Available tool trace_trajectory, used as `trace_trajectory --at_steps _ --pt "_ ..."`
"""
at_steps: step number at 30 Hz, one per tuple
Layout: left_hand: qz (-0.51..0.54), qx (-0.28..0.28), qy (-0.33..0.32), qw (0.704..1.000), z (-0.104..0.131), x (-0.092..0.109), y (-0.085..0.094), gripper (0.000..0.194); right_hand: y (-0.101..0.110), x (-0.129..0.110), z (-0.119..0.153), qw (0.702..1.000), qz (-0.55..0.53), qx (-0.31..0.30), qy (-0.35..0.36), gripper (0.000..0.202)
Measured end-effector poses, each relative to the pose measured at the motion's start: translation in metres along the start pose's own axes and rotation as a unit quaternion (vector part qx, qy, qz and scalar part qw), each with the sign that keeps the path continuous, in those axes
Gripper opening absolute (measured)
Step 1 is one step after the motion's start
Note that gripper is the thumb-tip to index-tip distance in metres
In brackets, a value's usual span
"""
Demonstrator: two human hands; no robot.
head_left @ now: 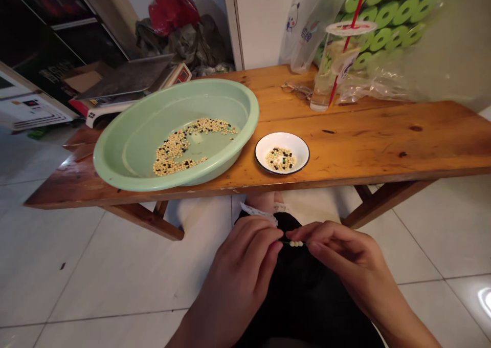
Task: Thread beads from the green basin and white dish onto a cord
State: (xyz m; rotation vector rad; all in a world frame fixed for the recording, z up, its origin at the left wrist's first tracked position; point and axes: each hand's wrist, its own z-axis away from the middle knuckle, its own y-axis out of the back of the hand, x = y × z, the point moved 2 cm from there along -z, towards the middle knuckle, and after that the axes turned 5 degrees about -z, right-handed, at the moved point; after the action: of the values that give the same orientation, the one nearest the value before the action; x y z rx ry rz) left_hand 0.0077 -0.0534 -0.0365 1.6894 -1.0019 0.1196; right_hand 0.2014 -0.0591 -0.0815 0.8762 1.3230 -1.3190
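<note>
Above my lap, my left hand (pixel 245 256) pinches one end of a thin green string. My right hand (pixel 345 256) pinches the other side, thumb against forefinger. Between the fingertips, several cream beads (pixel 296 244) sit in a row on the string. A white bowl with a dark rim (pixel 262 156) stands on the bench just beyond my hands, with cream, black and a few green beads (pixel 282 159) in it. To its left is a large pale green basin (pixel 126 133), where many cream and black beads (pixel 172 151) lie in a curved band.
The wooden bench (pixel 368 143) runs across in front of my knees. A plastic cup (pixel 332 71) with a red straw stands near glasses (pixel 297 89) and a bag of green-wrapped rolls (pixel 391 20). Behind the basin is a weighing scale (pixel 134 77).
</note>
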Motion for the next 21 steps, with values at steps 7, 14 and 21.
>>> trace_trajectory --at_steps 7,14,21 --pt "0.01 0.057 0.032 0.998 -0.035 -0.007 0.006 0.014 0.003 -0.046 -0.058 0.972 0.169 0.003 0.164 0.01" --pt "-0.184 -0.053 0.143 0.971 -0.102 -0.027 -0.012 0.026 0.02 -0.066 -0.135 0.87 0.416 0.013 0.263 0.015" --pt "-0.231 -0.09 0.179 0.952 -0.107 -0.038 -0.032 0.026 0.027 -0.048 -0.144 0.809 0.522 0.014 0.268 0.029"
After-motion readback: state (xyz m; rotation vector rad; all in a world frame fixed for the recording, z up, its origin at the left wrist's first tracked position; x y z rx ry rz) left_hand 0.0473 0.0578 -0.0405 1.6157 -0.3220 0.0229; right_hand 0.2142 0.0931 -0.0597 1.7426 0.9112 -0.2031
